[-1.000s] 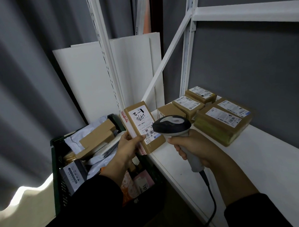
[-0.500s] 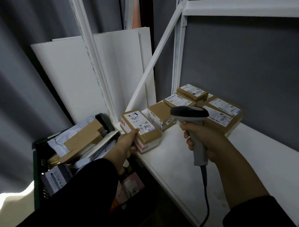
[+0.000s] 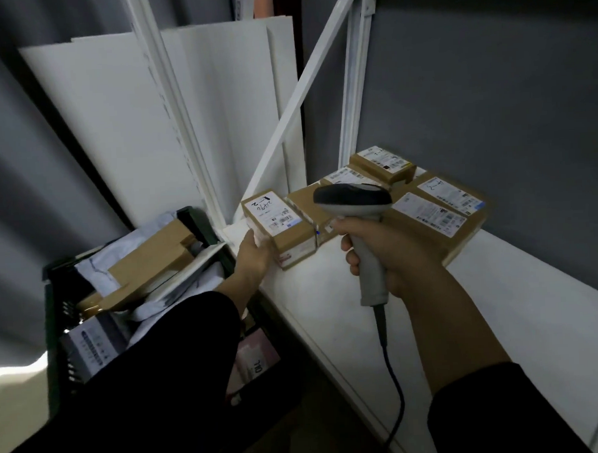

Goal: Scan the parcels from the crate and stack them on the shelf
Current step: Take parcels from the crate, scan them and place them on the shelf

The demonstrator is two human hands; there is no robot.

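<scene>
Left hand (image 3: 254, 252) grips the brown cardboard parcel (image 3: 293, 235) to tuck it beside shelved boxes (image 3: 438, 220); right hand (image 3: 391, 256) holds the grey scanner (image 3: 353, 198) clear.

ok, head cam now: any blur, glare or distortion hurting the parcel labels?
Head view: dim overall; slight motion blur leaves fine print on the parcel in the left hand unreadable; wide-angle bows the shelf uprights; overexposed patch at lower left.
</scene>
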